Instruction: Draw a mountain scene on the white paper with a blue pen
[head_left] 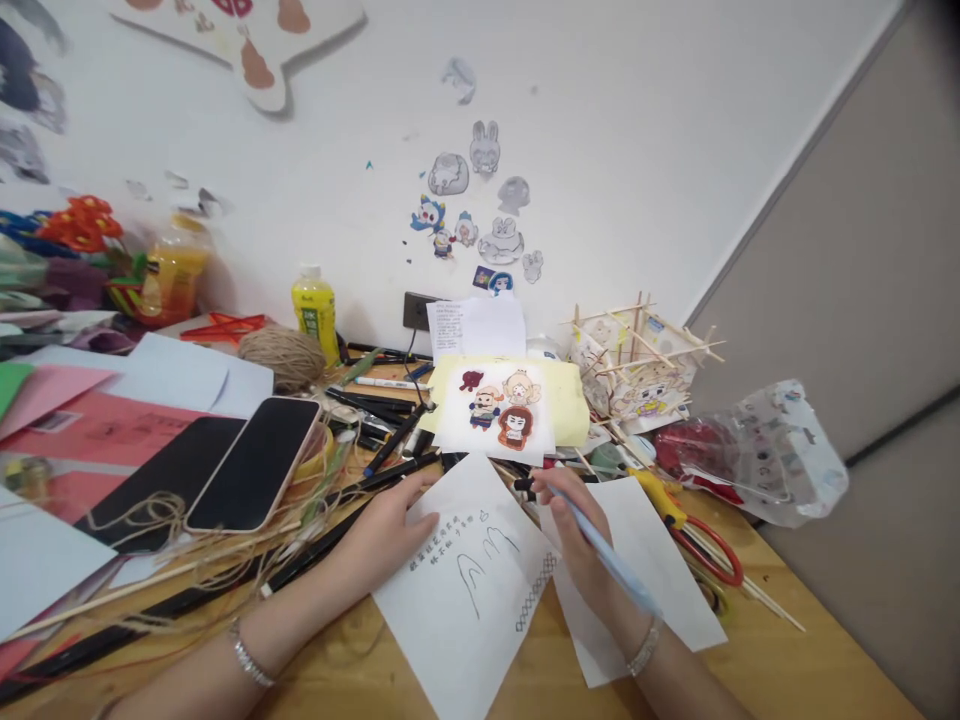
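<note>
Under loosely open left hand (391,532), edge of inscribed paper (459,640); right hand (579,545) gripping light-blue pen (616,568).

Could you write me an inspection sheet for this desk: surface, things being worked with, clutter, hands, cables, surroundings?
Surface: wooden table, largely covered.
Things in use: white sheet with writing and drawn lines; light-blue pen.
Clutter: phone, twine ball, yellow bottle, scattered dark markers.
Hands: left hand rests on the sheet; right hand grips the pen.
Cables: one black cable by the wall; far end unclear.
Surroundings: white wall with cartoon cutouts.
</note>
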